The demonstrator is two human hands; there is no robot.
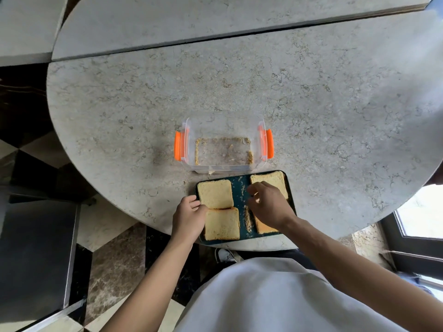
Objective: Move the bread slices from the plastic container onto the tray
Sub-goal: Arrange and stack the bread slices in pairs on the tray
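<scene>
**Four slices down, box bare but for crumbs**

The bread is light, soft stuff with a drier crust, and it sheds: there are crumbs strewn down the middle of the dark tray (243, 238) and a rim of them left in the floor of the plastic container (224, 149). A slice like that would tear or dent if pinched in the middle, so I'd judge the crust edges the place to take it, fingers under one side and lifted flat.

Counting: four slices lie on the tray, two by two. The far-left slice (215, 194) and the near-left slice (222, 224) touch along one edge; the far-right slice (271, 180) and the near-right slice (263, 228) are partly covered by the right hand (268, 204). One container with two orange clips, one tray, no bread left in the container that I can see.

The left hand (189, 215) rests at the tray's left rim, fingertips against the edge of the left-hand slices, fingers loosely curled and gripping nothing. The right hand hovers over the right column, fingers bent and spread; whether it is pinching the slice beneath I cannot tell from here.

The container stands just beyond the tray on the round stone table (335, 116).
</scene>
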